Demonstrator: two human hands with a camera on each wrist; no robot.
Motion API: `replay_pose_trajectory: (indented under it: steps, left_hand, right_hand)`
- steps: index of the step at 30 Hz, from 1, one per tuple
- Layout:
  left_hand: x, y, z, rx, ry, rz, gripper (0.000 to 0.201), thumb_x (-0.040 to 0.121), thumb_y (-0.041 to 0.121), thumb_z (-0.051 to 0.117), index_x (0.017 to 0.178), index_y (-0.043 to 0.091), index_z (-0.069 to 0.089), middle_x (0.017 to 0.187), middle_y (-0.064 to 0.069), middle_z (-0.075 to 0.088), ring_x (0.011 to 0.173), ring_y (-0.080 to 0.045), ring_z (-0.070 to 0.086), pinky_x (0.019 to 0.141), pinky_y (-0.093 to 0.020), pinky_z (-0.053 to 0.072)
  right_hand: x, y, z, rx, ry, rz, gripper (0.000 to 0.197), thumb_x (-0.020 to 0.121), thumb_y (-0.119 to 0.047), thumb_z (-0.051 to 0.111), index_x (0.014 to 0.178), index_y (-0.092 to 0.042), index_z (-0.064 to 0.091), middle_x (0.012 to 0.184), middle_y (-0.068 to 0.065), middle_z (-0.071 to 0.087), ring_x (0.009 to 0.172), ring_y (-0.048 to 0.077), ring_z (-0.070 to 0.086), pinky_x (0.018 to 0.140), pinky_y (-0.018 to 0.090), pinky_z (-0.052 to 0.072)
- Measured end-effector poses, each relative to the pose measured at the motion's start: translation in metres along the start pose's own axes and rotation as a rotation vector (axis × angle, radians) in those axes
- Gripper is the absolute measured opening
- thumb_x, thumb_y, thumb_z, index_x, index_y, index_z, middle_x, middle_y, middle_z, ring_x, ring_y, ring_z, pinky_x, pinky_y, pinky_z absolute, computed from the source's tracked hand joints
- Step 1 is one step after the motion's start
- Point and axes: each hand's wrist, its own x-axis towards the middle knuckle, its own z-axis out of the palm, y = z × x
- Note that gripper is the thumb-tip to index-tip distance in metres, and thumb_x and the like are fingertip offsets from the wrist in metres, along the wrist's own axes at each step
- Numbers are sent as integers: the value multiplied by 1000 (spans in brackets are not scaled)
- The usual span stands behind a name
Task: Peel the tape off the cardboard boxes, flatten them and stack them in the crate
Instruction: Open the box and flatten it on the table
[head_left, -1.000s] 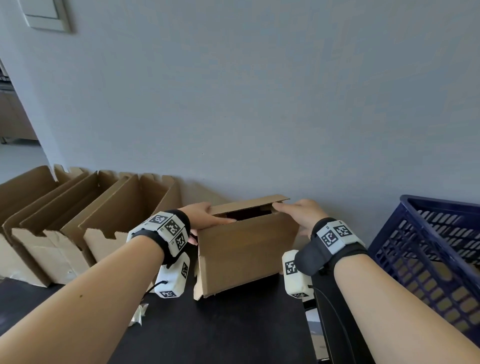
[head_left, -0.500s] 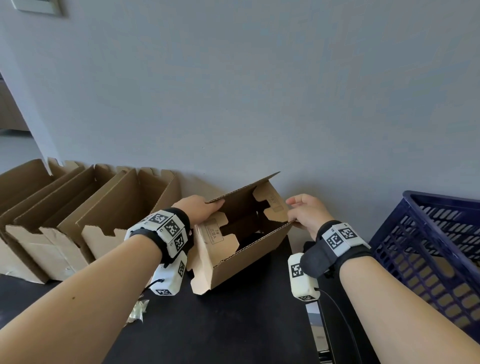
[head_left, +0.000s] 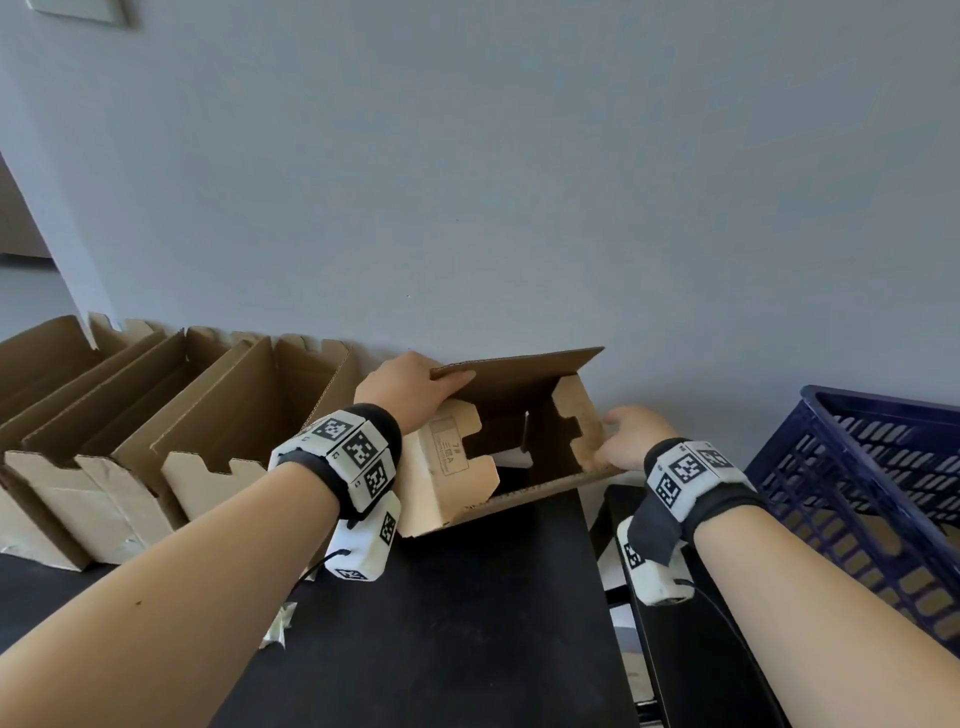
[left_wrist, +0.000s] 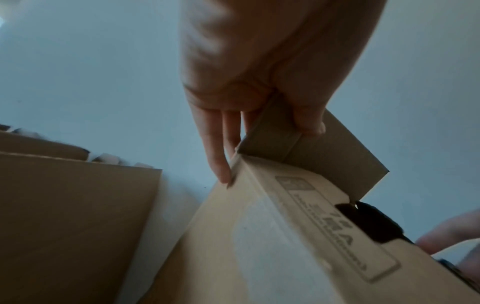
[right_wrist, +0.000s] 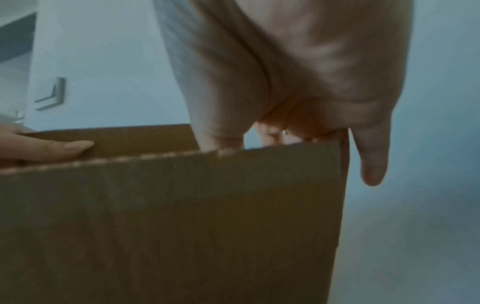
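The brown cardboard box (head_left: 519, 384) rests tilted on the black table's far edge by the wall, its open end and two notched flaps facing me. My left hand (head_left: 415, 387) pinches its top left corner, thumb (left_wrist: 309, 121) on the upper panel and fingers (left_wrist: 218, 162) behind. Gripping the right wall is my right hand (head_left: 618, 441), with the thumb (right_wrist: 221, 127) inside the box (right_wrist: 182, 205) and the little finger outside. The dark blue crate (head_left: 857, 467) stands at the right, and cardboard shows through its wall slots.
Several open cardboard boxes (head_left: 156, 415) lean in a row along the wall at the left. A crumpled scrap of tape (head_left: 278, 623) lies on the black table (head_left: 467, 623) under my left arm. A gap separates the table from a second black surface (head_left: 675, 675).
The box went from upright to tipped, its open end now facing me and its side flaps swung out. Both hands kept their hold and rose with it.
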Motion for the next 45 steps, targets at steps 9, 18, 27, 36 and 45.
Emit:
replay_pose_trajectory:
  steps: [9,18,27,36,45]
  left_hand:
    - [-10,16,3,65,47,143,46,91,54,48,57,23,47,59,5,50,57,-11,48,51,-24,32]
    - [-5,-5,2,-139,100,57,41,87,53,57,81,13,67,82,-3,68,80,-21,63,71,-30,49]
    - [0,-32,22,-388,149,-217,111,64,38,85,148,17,16,141,-7,44,129,-27,43,101,-36,38]
    - [9,-34,37,-488,120,-286,133,45,56,87,150,26,10,143,-4,44,128,-26,46,106,-40,40]
    - [4,-19,30,-213,104,-276,58,87,21,54,141,19,32,126,-17,55,113,-37,54,94,-37,41]
  right_hand:
    - [-4,-8,6,-85,78,90,41,84,-49,61,68,-13,51,69,3,56,67,19,56,62,27,43]
    - [3,2,-6,106,38,151,21,91,0,42,71,1,50,70,8,43,66,21,44,57,27,35]
    - [5,0,-5,489,21,163,38,83,10,47,63,-18,31,71,0,34,86,31,49,81,47,53]
    - [4,8,-12,733,56,178,28,83,12,44,66,-9,40,77,9,41,91,32,50,77,43,51]
    - [7,22,-13,543,138,144,20,79,12,50,64,-1,51,78,6,46,76,27,51,64,29,38]
